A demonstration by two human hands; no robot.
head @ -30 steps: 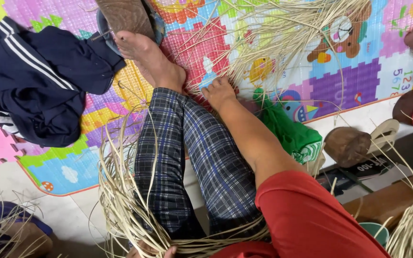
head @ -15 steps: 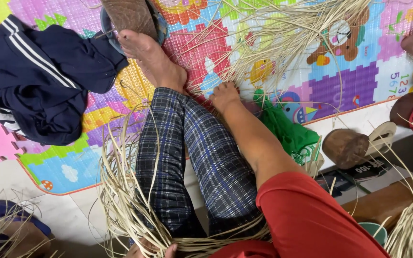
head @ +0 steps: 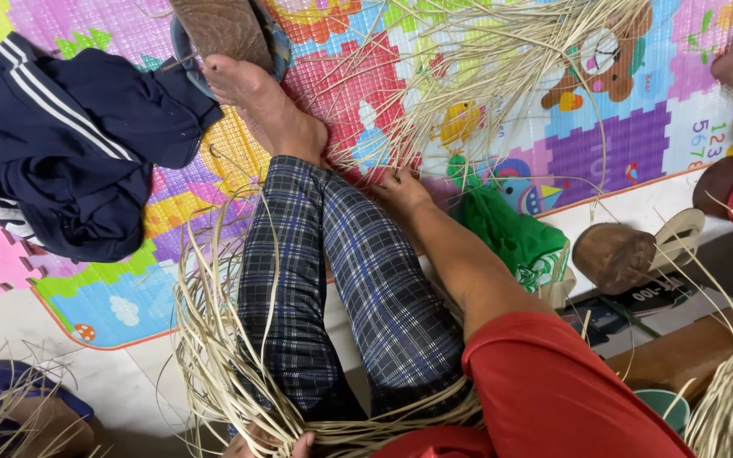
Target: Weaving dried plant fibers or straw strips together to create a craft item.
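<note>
Since the earlier frame, right hand (head: 402, 193) slides nearer, fingers spread flat on straw strands (head: 477, 59) on the mat (head: 621, 144). Left hand (head: 275, 444) grips a bunch; strands may tangle.

Even, soft indoor light from above, bright colours on the play mat (head: 612, 136), no glare, faint shadows under the straw strands (head: 214, 356) and jacket (head: 69, 161), slight motion blur throughout, edges a little soft, dimmer bottom-right corner, mild wide-angle stretch at the borders
</note>
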